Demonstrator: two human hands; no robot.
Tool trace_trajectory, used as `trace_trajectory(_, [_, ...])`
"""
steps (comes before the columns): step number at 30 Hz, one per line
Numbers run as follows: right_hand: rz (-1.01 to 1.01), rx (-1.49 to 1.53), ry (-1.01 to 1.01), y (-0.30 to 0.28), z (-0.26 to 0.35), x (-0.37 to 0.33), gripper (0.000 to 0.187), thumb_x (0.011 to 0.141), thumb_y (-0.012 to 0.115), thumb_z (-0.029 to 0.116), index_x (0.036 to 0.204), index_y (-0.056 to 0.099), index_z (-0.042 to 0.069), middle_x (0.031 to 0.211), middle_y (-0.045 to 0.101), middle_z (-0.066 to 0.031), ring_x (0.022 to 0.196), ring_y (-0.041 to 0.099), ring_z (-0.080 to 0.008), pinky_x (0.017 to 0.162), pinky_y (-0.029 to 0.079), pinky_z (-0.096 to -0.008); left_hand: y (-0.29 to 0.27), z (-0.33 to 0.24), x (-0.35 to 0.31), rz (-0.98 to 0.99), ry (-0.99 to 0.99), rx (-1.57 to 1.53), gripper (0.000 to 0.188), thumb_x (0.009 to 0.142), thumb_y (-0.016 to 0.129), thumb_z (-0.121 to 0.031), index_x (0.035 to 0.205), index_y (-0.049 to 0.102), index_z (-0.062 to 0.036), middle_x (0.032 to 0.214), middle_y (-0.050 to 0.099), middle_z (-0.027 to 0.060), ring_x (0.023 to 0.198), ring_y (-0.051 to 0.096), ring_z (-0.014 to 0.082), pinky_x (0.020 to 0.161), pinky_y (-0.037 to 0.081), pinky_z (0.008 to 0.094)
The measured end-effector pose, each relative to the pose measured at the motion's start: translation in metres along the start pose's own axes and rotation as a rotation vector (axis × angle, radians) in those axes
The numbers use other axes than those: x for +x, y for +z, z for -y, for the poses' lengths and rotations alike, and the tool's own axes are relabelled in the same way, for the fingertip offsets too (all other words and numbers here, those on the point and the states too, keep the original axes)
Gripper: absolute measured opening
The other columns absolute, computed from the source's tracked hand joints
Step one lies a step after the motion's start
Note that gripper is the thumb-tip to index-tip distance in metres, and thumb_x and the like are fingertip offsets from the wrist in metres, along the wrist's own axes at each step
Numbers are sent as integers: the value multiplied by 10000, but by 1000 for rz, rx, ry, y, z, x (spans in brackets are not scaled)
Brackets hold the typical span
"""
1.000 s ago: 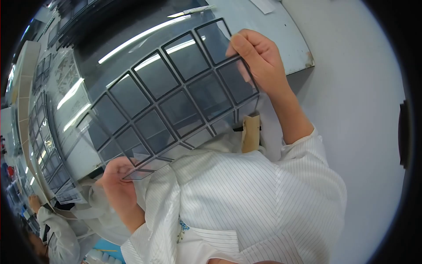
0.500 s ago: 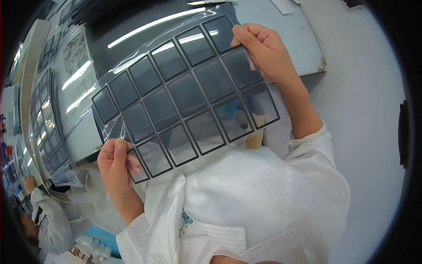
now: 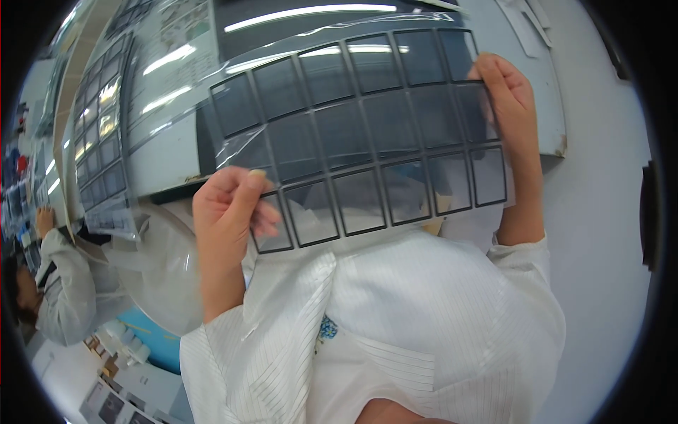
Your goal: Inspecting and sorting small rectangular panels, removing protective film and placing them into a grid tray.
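A clear plastic sheet (image 3: 347, 134) printed with rows of black-outlined rectangular frames is stretched between my two hands, above the table's near edge. My left hand (image 3: 229, 212) pinches its lower left corner, thumb on top and fingers showing through beneath. At the upper right edge my right hand (image 3: 510, 99) grips the sheet, thumb in front and fingertips behind. The dark mat and my white striped shirt show through the film. A loose, shiny clear film (image 3: 236, 148) wrinkles along the sheet's left side and top.
Beyond the sheet lies a dark mat (image 3: 282, 42) on a pale table (image 3: 166, 166). Another framed sheet (image 3: 106, 134) hangs over the table's edge at left. A co-worker in a grey sleeve (image 3: 67, 283) sits at far left. White strips (image 3: 519, 28) lie at the back right.
My view has turned, so the sheet and both hands appear farther right and the sheet lies more level. Both hands keep their hold on it.
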State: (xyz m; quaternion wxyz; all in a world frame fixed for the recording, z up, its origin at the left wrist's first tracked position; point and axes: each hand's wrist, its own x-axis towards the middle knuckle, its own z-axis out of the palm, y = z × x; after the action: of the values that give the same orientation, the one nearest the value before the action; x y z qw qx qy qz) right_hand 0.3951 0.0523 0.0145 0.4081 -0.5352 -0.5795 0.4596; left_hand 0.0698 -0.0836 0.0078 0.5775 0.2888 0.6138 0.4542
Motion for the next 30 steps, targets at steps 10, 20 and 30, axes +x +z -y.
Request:
trace_trajectory(10, [-54, -11, -31, -3, 2, 9, 323, 1005, 482, 312, 796, 585, 88, 539, 385, 102, 424, 270, 27, 389, 178, -174, 3, -12, 13, 28, 68, 111, 344, 956, 567, -303, 786, 626, -10, 567, 621, 56, 395, 519, 69, 379, 365, 179])
trace_trajectory(20, [-32, -43, -22, -7, 5, 33, 323, 990, 509, 339, 811, 619, 94, 534, 397, 105, 423, 269, 22, 388, 170, -173, -26, -51, 63, 184, 149, 452, 513, 906, 604, -453, 564, 524, -78, 460, 459, -31, 372, 402, 37, 359, 279, 205])
trace_trajectory(30, [-23, -70, -70, 0, 8, 39, 328, 998, 492, 337, 792, 614, 113, 536, 405, 107, 420, 274, 26, 394, 179, -170, -32, -50, 72, 218, 116, 387, 531, 888, 633, -470, 530, 467, -115, 433, 425, -36, 357, 374, 29, 341, 234, 191])
